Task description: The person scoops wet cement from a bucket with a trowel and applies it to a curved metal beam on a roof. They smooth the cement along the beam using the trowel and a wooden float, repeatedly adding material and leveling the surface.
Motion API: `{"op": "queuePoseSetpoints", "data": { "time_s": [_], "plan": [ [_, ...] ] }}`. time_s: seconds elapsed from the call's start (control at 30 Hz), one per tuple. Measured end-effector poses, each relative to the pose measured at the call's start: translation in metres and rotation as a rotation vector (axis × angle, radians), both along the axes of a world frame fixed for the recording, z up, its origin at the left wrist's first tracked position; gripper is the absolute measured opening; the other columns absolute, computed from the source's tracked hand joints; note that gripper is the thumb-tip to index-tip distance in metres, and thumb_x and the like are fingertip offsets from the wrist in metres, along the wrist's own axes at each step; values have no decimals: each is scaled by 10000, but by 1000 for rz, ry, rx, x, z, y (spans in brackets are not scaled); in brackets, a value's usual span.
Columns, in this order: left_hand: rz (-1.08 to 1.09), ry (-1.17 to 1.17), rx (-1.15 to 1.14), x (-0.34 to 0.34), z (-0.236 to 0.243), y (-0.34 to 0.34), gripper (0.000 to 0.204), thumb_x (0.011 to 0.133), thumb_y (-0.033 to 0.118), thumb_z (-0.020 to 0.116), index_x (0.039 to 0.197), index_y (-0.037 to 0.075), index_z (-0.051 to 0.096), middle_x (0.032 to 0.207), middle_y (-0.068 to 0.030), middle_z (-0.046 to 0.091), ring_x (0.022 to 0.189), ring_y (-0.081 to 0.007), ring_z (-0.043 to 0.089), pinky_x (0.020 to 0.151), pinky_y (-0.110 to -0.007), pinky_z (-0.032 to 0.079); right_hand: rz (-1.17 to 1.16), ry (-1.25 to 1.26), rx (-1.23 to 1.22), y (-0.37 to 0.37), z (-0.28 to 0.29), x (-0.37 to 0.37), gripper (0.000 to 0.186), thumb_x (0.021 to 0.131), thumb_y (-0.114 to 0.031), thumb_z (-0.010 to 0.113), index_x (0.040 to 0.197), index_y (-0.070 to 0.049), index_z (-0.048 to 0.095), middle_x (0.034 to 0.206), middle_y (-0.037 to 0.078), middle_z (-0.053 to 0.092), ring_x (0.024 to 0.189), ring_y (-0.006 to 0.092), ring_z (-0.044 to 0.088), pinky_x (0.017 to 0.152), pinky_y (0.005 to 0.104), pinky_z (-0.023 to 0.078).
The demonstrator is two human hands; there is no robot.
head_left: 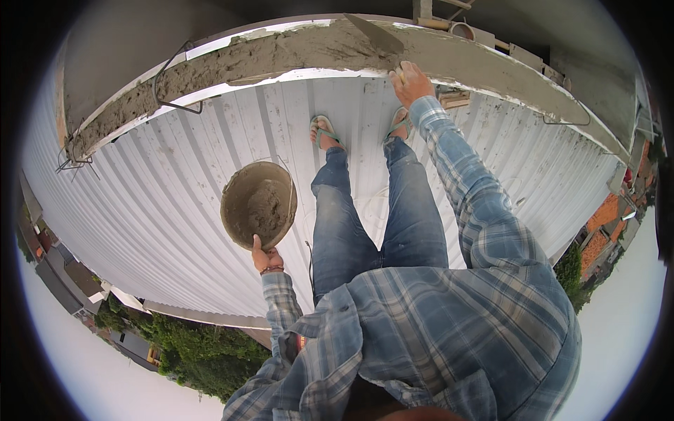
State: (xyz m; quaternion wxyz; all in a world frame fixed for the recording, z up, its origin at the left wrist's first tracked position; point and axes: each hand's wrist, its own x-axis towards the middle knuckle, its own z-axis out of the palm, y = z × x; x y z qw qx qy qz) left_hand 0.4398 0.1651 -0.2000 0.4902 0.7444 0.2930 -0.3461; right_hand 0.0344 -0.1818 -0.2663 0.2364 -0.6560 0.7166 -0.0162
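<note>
My left hand (266, 256) grips the near rim of a round bucket (236, 200), thumb over the edge. Wet grey mortar (269, 208) lies in the bucket's bottom, and its inner wall is smeared. Out ahead, my right hand (413, 84) is closed round the handle of a trowel (375, 35). The trowel's pointed blade rests on or just over the mortar-covered top of a long ledge (309, 50). To the left of the blade the ledge's mortar looks rough and pitted; to the right it is smoother.
I stand in sandals on a corrugated metal roof (168, 189). A bent metal rod clamp (159, 83) straddles the ledge at left; another rod (572, 124) sticks out at right. Blocks and boards (523, 56) lie behind the ledge. Trees (203, 351) and rooftops show beyond the roof edge.
</note>
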Motion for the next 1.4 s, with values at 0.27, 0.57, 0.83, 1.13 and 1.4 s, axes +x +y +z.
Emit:
{"op": "queuePoseSetpoints", "data": {
  "time_s": [0.27,0.57,0.83,1.13,1.4],
  "plan": [
    [-15,3,-19,8,-10,7,305,887,159,675,1140,22,574,1053,-56,662,834,-151,646,583,-232,472,-1074,-1148,389,30,23,-8,391,933,-448,503,1003,-69,573,661,11,507,482,137,496,444,316,443],
    [-115,70,0,1,-5,-13,310,886,151,674,1156,35,575,1060,-49,662,790,-140,644,537,-244,454,-137,-416,429,22,-33,149,519,922,-429,407,1160,-4,586,1055,239,633,929,357,637,868,434,485],
    [-96,17,-50,-4,-6,-9,325,880,178,681,1155,41,578,1109,-55,654,900,-167,633,644,-263,471,-237,156,320,41,18,-89,650,962,-494,337,1317,30,486,1356,244,486,1244,370,482,1058,421,374],
    [-59,-2,-74,8,-8,-6,346,871,151,688,1166,15,569,1096,-73,654,867,-170,648,603,-251,478,17,172,-135,-14,11,-37,372,958,-353,447,1211,-102,552,1263,164,547,1120,339,560,950,412,471],
    [-90,-26,-41,17,-9,2,325,871,150,684,1148,15,579,1078,-70,655,860,-171,648,589,-261,471,84,144,-90,-15,0,-45,382,943,-356,464,1201,-76,502,1225,136,569,1118,328,560,934,429,472]
  ]
}}
